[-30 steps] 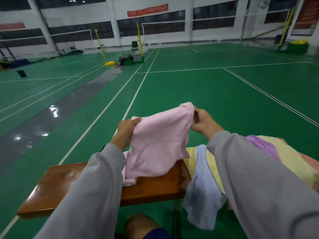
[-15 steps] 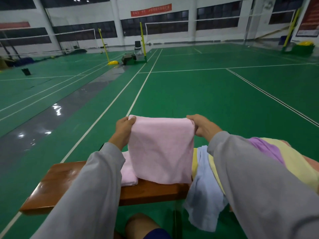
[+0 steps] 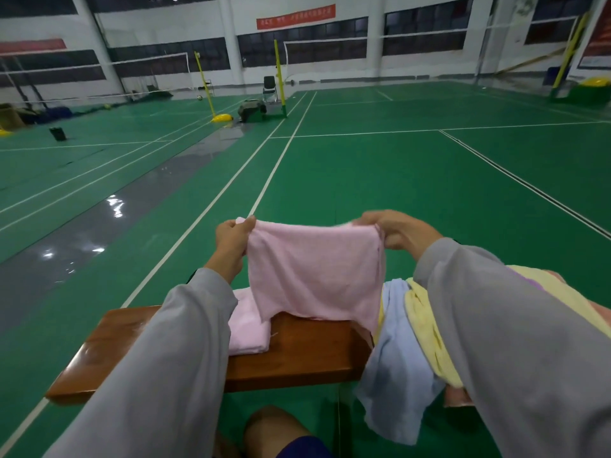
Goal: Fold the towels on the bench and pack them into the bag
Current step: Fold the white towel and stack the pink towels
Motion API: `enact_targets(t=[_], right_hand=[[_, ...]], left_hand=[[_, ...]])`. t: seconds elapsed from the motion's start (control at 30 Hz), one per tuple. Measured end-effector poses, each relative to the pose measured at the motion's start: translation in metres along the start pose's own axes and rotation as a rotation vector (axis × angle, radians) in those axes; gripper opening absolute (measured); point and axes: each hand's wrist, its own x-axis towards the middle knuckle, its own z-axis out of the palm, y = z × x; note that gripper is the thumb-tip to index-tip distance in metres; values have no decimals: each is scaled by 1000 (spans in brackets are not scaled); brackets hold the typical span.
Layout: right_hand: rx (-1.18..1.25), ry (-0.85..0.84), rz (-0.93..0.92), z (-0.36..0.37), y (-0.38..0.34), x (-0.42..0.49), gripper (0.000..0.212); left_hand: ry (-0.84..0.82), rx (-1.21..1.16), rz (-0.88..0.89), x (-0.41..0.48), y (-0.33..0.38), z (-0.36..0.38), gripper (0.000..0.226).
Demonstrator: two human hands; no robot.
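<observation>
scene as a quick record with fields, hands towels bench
left grip: pinches top left corner of held pink towel
right grip: pinches its top right corner
held pink towel: hangs spread between both, lower edge near bench
folded pink towel: lies on bench, left of it
blue towel: unfolded, hangs off bench
yellow towel: unfolded, right of blue towel
bag: not in view

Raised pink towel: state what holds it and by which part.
The pink towel is held by its top edge: the left hand pinches the left corner, the right hand grips the right corner.
</observation>
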Motion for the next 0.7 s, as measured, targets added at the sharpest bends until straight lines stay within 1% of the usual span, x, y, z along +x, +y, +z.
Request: enact_targets(t=[0.03, 0.07, 0.1, 0.17, 0.2, 0.23, 0.27, 0.3, 0.33, 0.37, 0.4, 0.43, 0.47, 0.5, 0.53, 0.57, 0.6, 0.63, 0.7], right_hand=[[172, 30, -82, -6, -8, 6, 17], [283, 60, -123, -10, -14, 8, 26], [286, 81, -140, -12, -15, 11, 30], [74, 153, -43, -7, -7, 6, 27], [-38, 222, -15, -3, -2, 3, 26], [-73, 270, -13, -5, 4, 8, 26], [-20, 282, -27, -7, 7, 8, 24], [120, 286, -65, -15, 11, 16, 24], [249, 330, -90, -22, 16, 27, 26], [342, 356, -77, -26, 21, 38, 25], [387, 319, -32, -27, 27, 43, 22], [399, 274, 25, -23, 31, 42, 13], [424, 208, 94, -13, 31, 30, 20], [388, 146, 147, -4, 32, 23, 40], [335, 45, 175, 4, 32, 16, 48], [299, -39, 155, 10, 30, 9, 41], [318, -80, 123, 14, 27, 7, 25], [400, -83, 58, 17, 22, 5, 7], [495, -30, -34, 14, 7, 12, 26]], left_hand=[[21, 28, 16, 1, 0, -1, 21], [41, 56, 32, 2, 0, -3, 21], [53, 68, 54, 3, 1, -5, 21], [73, 51, 78, 5, 5, -7, 23], [84, 38, 80, 7, 8, -8, 25], [93, 32, 74, 9, 8, -8, 26], [92, 31, 63, 11, 8, -9, 27], [87, 32, 52, 12, 7, -9, 26], [77, 28, 45, 12, 6, -8, 25], [68, 20, 39, 13, 4, -7, 25], [63, 15, 35, 14, 3, -7, 27], [64, 17, 28, 15, 2, -6, 28], [67, 22, 16, 16, 1, -4, 28], [66, 25, -2, 16, 1, -3, 27], [60, 22, -18, 16, 0, -1, 24], [48, 14, -28, 15, -1, 0, 21], [32, 0, -24, 15, -2, 2, 18], [26, -7, -6, 14, -1, 4, 15], [46, -15, 36, 12, 1, 3, 17]])
